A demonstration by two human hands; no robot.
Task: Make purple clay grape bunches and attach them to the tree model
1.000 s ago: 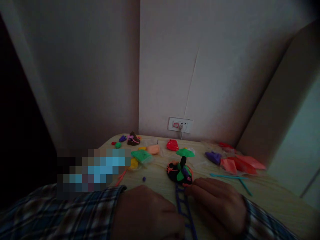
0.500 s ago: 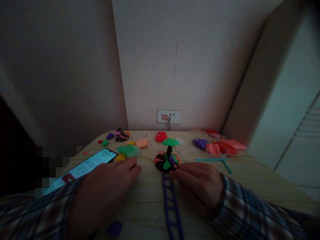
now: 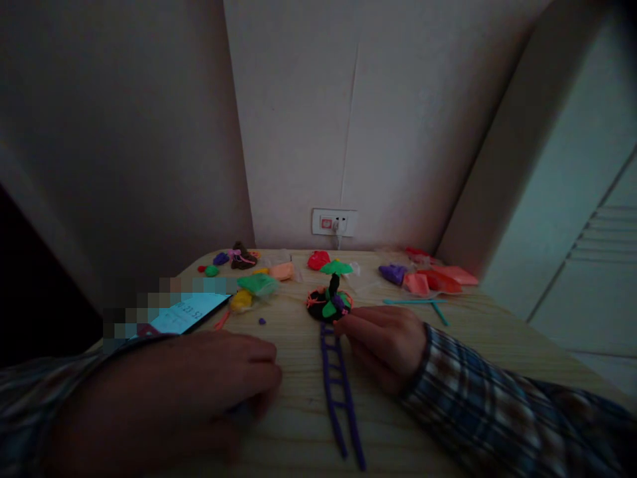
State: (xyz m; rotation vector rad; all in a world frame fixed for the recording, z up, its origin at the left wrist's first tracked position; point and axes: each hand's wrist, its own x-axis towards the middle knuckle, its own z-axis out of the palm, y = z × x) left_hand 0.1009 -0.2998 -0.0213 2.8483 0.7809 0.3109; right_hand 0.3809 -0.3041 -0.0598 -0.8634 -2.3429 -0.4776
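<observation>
A small clay model stands upright on the table, with a round black base, a black trunk and a green top. From its front edge a purple clay ladder lies toward me. My right hand is closed, its fingertips against the base's right front edge by the ladder's top; what they pinch is hidden. My left hand is low at the left, blurred, fingers curled downward over a dark purple bit of clay, mostly covered. A tiny purple ball lies beyond it.
A lit phone lies at the left. Behind are green, yellow, red and purple clay, some bagged, and a brown clay figure. Turquoise sticks lie at the right, before red packets.
My left hand has come back toward me over the purple clay, uncovering the tiny purple ball. My right hand stays at the base. The view has tilted down slightly, showing the ladder's near end.
</observation>
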